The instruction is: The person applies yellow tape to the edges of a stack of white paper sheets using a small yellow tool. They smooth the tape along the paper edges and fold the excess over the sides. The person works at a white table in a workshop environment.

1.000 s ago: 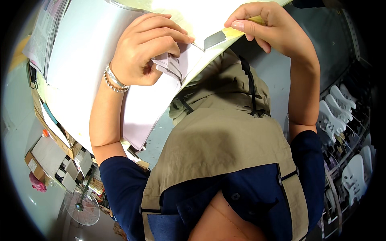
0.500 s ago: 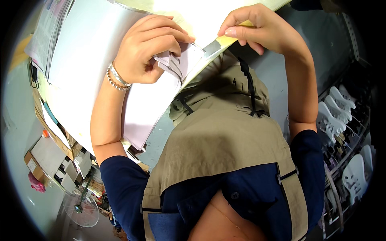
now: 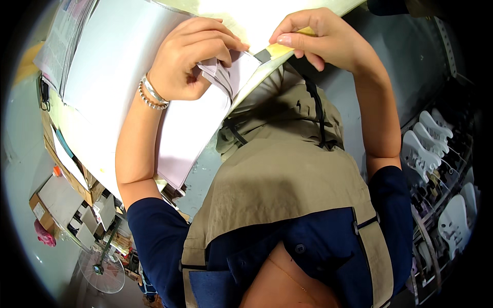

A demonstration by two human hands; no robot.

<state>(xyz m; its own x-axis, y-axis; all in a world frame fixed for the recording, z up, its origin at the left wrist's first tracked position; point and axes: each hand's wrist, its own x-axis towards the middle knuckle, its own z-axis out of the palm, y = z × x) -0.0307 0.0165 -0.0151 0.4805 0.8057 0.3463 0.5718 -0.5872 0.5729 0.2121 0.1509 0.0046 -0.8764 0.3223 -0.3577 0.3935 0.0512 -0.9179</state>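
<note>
My left hand [image 3: 187, 56] is closed on a bunched, folded-back part of a pale pinkish paper stack [image 3: 179, 138], near the table's edge. A thin layered edge shows by its fingertips. My right hand [image 3: 326, 41] pinches a flat tool with a yellow handle [image 3: 280, 51] and a grey end [image 3: 263, 56]; whether it is a scraper or a flat brush I cannot tell. The grey end lies at the paper's edge, close to my left fingertips. Whether it is under the paper or against it is not clear.
Large white sheets [image 3: 115, 56] and printed sheets [image 3: 59, 46] cover the left part of the pale table [image 3: 87, 138]. At lower left stand a fan [image 3: 100, 268] and cardboard boxes [image 3: 43, 213]. A rack with white guitar-body-shaped pieces [image 3: 421, 154] is at right.
My right hand has moved a little to the left with the yellow-handled tool, bringing its grey end closer to the paper's edge. My left hand keeps its hold, nearly still.
</note>
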